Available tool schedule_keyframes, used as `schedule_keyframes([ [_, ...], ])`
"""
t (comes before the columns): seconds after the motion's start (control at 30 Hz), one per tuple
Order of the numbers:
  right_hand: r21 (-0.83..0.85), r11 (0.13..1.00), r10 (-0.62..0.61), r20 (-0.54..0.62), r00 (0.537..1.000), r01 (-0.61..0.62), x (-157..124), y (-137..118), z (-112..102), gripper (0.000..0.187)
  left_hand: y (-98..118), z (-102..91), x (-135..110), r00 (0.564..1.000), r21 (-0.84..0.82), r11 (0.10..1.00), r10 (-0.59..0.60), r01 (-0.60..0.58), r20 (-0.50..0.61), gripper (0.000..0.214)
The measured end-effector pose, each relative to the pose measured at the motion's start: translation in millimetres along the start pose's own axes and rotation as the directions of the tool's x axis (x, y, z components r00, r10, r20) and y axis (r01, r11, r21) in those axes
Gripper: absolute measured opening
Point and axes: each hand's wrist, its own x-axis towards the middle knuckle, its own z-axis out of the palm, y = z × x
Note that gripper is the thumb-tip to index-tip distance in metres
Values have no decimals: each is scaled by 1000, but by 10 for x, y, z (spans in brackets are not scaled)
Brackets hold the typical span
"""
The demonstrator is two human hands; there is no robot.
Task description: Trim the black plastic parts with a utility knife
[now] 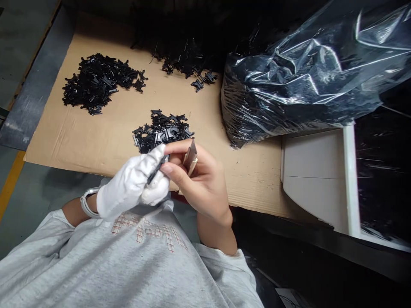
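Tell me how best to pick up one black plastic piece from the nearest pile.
Probably pinch an outer black plastic piece at the edge of the pile, from above, across its narrow body. The pieces are thin, flat and overlapping, so an outer one should lift free without dragging others.

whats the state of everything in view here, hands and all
left hand: white-gloved, gripping a black plastic part
right hand: bare, holding a flat brown blade
clear plastic bag: bulging, dark contents
loose black parts: heaped
cardboard sheet: lying flat
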Motion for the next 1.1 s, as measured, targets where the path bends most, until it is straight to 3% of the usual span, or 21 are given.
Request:
schedule_keyframes([
  [0.13, 61, 997, 57, 2, 998, -57, 49, -30, -2, 30, -16, -4, -6, 996, -65, 997, -45, 49, 71, 37],
  [0.4, 182, 975, 122, 56, 991, -131, 108, -56, -80, 42, -104, -107, 146, 993, 39, 997, 67, -71, 98, 44],
  [0.57, 120, 986, 114, 43, 993, -118, 107, -48, -108, 36, -40, -218, 135, 992, -48, 997, -47, 53, 119, 47],
  [0.73, 114, 989, 91, 28, 995, -93, 81, -7, -100, 35, 117, -166, 122, 986, -16, 995, -91, 94, 141, 38],
  [0.93, 57, 996, -65, -68, 996, 69, -100, 179, -132, 40, 109, -72, 148, 998, -136, 989, -63, 62, 1, 35],
  [1.1, -200, 903, -390, -14, 921, 380, -164, 245, -89, 33, 38, -85, 86, 999, -201, 979, -27, 19, -34, 39],
])
